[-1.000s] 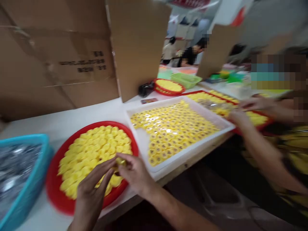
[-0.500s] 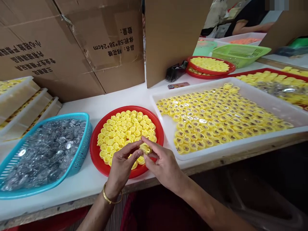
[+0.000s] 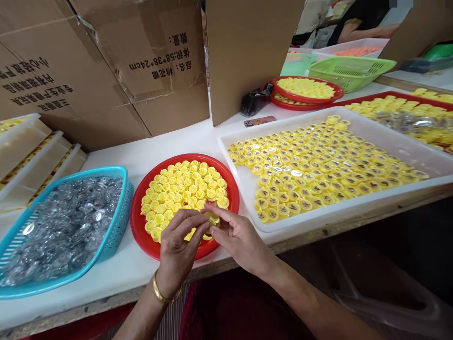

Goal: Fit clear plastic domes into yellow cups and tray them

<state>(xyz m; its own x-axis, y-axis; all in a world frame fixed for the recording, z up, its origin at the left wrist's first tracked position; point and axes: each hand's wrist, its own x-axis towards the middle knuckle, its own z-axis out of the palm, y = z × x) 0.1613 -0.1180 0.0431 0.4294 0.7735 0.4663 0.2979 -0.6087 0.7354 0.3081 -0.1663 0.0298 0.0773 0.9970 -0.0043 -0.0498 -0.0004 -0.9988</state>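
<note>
Both hands meet over the near side of a round red tray (image 3: pixel 136 226) that holds many small yellow plastic cups. Between them is one small round yellow plastic piece (image 3: pixel 214 219), partly covered by fingers. My right hand (image 3: pixel 244 241) grips it with thumb and fingers from the right. My left hand (image 3: pixel 182 238), with a gold bangle at its wrist, is closed, thumb and fingertips pinching at the piece's left side. Whether a clear part is also in the left fingertips is hidden.
Left of the tray stands a blue basket (image 3: pixel 129 198) of clear plastic discs, with stacked white trays (image 3: pixel 46 163) behind. A white tray (image 3: pixel 244 186) on the right holds rows of yellow pieces with printed faces. Cardboard (image 3: pixel 170 108) walls the back. A person's arm (image 3: pixel 364 34) shows far right.
My left hand has turned and its fingers have closed further over the yellow piece. The right hand keeps its hold. The whole view has shifted slightly.
</note>
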